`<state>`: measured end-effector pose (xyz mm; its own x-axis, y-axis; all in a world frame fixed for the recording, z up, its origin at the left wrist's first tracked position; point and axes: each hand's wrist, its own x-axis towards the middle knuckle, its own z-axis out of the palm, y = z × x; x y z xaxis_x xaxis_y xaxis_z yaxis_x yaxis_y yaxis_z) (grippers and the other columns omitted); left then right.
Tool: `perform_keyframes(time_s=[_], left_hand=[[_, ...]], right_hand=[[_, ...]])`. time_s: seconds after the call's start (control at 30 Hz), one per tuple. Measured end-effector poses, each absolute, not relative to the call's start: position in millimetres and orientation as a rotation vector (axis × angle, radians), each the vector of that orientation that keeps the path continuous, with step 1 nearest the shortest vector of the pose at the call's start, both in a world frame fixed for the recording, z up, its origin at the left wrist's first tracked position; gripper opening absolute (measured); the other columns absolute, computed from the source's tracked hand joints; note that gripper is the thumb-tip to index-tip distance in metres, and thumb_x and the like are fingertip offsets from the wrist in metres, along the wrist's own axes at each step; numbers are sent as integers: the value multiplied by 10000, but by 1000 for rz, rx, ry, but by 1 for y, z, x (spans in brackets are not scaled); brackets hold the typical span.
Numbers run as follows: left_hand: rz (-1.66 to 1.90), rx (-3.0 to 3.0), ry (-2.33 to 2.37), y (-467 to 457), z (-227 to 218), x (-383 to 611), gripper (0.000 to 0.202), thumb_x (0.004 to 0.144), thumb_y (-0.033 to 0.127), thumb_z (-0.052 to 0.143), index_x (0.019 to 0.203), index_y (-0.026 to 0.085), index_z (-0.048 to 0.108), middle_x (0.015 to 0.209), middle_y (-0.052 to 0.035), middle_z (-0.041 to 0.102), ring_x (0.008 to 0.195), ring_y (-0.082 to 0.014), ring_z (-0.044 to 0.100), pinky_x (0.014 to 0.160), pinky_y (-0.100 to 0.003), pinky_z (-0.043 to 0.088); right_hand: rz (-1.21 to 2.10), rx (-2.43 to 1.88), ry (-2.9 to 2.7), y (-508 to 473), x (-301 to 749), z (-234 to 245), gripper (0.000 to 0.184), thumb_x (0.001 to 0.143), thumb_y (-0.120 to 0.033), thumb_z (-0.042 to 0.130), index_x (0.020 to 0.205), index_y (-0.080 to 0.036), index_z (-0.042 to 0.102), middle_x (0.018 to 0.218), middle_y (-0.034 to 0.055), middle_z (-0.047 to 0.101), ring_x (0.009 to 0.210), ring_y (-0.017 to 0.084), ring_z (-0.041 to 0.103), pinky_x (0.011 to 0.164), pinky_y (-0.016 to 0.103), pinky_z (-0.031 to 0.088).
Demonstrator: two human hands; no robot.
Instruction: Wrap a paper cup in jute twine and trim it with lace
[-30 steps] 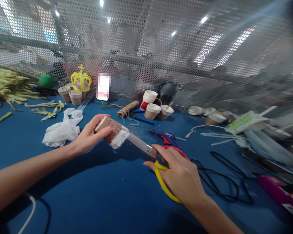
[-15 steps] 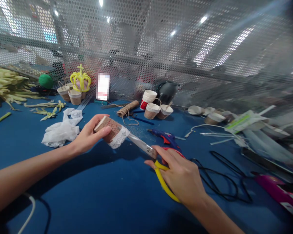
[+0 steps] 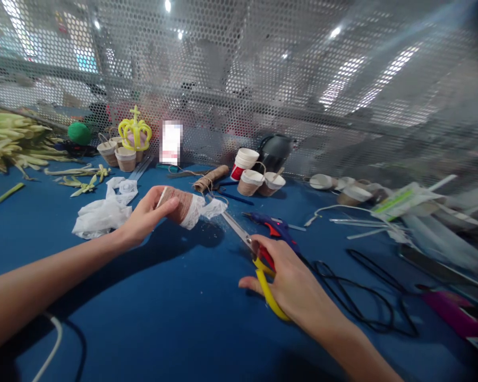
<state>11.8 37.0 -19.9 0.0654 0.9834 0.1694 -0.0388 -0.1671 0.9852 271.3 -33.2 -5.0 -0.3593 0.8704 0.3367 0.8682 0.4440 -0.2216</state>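
The scissors (image 3: 248, 240) have drawn back, and a lace flap (image 3: 214, 209) now juts from the cup (image 3: 179, 206) toward their blades (image 3: 233, 224), looking partly freed. The left hand (image 3: 148, 211) pinches the cup above the table (image 3: 163, 302); the right hand (image 3: 289, 273) grips the handles (image 3: 268, 293).

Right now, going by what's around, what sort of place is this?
Probably a craft workshop: scissors in the right hand, a twine-wrapped pot in the left hand, and a glue gun on the table.
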Motion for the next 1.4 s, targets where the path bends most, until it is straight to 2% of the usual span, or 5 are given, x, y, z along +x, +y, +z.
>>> perform_keyframes(time_s=[0.3,0.53,0.7,1.17,1.4], left_hand=[[1331,1101,871,40,-20,14,316,689,315,657,899,169,471,912,-49,596,852,-182,569,767,-316,431],[1265,1213,846,31,-16,16,464,655,252,682,1054,206,452,928,-32,585,856,-160,553,721,-248,436],[1166,1306,778,14,-9,24,563,613,227,693,1095,185,405,991,-56,569,895,-192,563,739,-294,465],[1075,1489,782,-3,-14,28,580,642,257,695,1130,234,381,997,-32,448,846,-174,526,725,-301,466],[1074,1513,804,-4,-17,30,587,641,254,695,1141,236,388,1029,-44,466,884,-193,526,763,-318,457]], right_hand=[[207,-1578,-2533,-35,276,-7,464,685,-56,574,1128,-191,552,982,90,598,954,226,538,841,385,453],[404,-1588,-2535,-37,267,12,256,788,-230,547,1022,-171,632,938,96,621,912,237,561,815,413,456],[601,-1453,-2124,-37,242,33,274,785,-366,548,958,-163,613,924,73,634,797,181,600,705,313,495],[944,-1248,-1774,-20,214,23,312,805,-424,498,869,-132,586,779,50,622,688,151,568,611,273,457],[879,-1289,-1806,-22,212,25,298,805,-414,502,827,-128,583,740,40,597,639,133,523,575,255,426]])
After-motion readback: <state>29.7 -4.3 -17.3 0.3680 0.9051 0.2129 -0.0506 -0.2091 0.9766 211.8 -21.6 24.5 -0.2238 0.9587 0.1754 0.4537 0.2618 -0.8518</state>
